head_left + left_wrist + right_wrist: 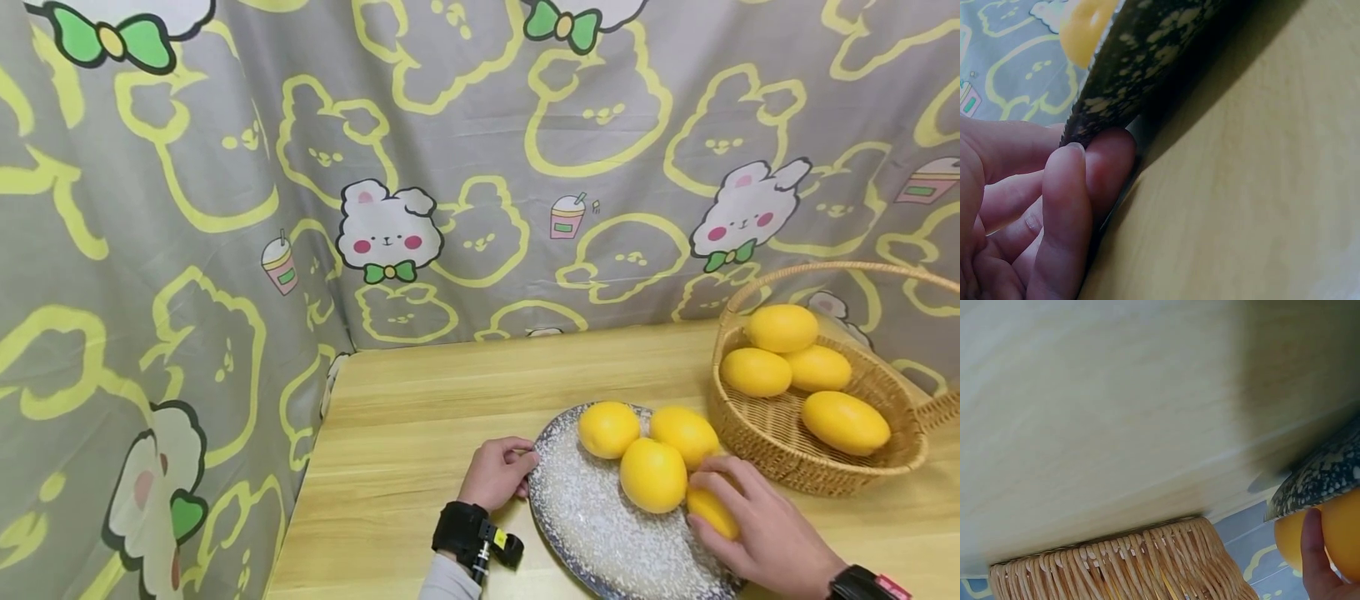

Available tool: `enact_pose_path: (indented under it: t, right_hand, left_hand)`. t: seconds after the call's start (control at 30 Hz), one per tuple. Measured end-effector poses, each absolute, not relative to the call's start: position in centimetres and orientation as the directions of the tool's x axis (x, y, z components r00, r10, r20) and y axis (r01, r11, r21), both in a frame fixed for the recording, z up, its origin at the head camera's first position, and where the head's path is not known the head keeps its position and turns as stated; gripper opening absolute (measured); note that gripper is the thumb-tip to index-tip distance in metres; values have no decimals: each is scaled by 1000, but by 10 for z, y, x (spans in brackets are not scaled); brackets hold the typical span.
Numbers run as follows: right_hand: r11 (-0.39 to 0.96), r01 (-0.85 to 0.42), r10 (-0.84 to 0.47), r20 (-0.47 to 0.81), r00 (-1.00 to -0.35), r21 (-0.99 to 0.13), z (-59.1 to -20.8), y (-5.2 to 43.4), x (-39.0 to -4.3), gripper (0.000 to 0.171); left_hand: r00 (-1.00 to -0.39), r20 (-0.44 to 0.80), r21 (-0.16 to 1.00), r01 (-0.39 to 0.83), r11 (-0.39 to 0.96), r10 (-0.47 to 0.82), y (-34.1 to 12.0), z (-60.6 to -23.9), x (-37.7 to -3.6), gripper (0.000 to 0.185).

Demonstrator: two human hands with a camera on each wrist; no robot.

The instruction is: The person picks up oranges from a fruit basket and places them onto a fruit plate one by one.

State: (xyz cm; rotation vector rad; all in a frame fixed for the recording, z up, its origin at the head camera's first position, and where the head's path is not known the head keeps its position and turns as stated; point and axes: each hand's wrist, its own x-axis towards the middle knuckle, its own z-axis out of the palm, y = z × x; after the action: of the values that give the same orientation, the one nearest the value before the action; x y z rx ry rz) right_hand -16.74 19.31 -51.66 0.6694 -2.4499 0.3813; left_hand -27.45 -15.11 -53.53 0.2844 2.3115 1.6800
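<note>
Left hand [497, 472]: fingers pinch the plate [592, 517] rim.
Right hand [757, 525]: fingers curl round a near lemon [711, 510].
Basket [825, 467]: right, on the bench [405, 433].

there are eight yellow lemons in all: four on the one speckled plate [592, 517], at [608, 429], [684, 433], [653, 474] and [712, 511], and four in the one wicker basket [780, 458], at [782, 327], [755, 372], [817, 367] and [845, 422]; one wooden table [405, 433]; one patterned cloth backdrop [225, 208]; two hands, a left hand [497, 472] and a right hand [757, 521]
</note>
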Motion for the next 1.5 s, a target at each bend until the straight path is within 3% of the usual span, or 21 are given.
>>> enact_pose_path:
  t: [0.23,1.5]
  right_hand:
    - [828,-551,-385,609,-694,-104,-520,192,-168,28]
    - [840,-528,-371,579,-726,-125,-514,192,-168,42]
  left_hand:
    - [-945,-104,952,-4,305,310,-151,-536,-274,30]
    - [-947,-96,953,1,303,306,-151,-535,-274,29]
